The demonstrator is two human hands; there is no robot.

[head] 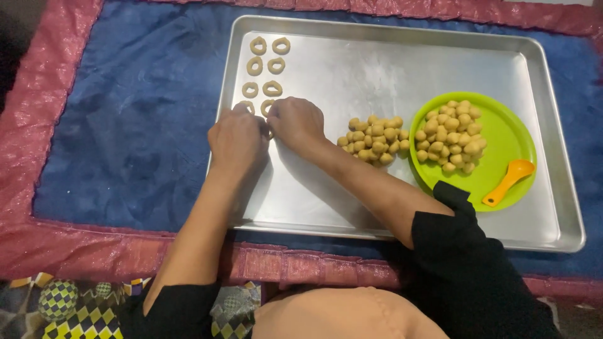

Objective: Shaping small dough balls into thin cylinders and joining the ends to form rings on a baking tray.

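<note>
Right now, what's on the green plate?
On the green plate: a heap of small dough balls and an orange spoon near its rim. A black sleeve covers the near edge; anything under the heap is hidden.

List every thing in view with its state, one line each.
Baking tray: flat on the blue cloth.
Dough rings: laid in two columns.
Loose dough balls: heaped on tray.
Green plate: holds balls, orange spoon.
Left hand: at the rings.
Right hand: beside it.
</note>
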